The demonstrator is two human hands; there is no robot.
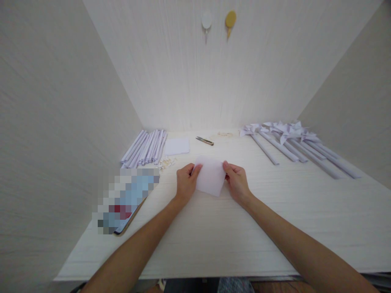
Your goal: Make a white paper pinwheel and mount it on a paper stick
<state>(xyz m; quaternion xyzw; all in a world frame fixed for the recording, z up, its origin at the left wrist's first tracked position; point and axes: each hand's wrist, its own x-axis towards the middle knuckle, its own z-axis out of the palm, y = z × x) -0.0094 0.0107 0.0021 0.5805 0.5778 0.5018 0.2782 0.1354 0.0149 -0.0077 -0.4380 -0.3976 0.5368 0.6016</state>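
Observation:
A square sheet of white paper (211,178) is held up a little over the table, slightly tilted. My left hand (185,184) pinches its left edge, thumb on top. At the upper right corner, my right hand (237,182) grips the same sheet between thumb and fingers. Beyond the hands lies a pair of thread snips (204,141) with dark blades. A stack of white paper (177,146) rests to the left of the snips.
Rolled paper sticks (146,147) are piled at the back left, with small pale pieces (166,163) beside them. A blurred, phone-like object (131,203) lies at the left. Paper pinwheels (290,136) on paper sticks lie at the right. Two hooks (231,19) are on the back wall.

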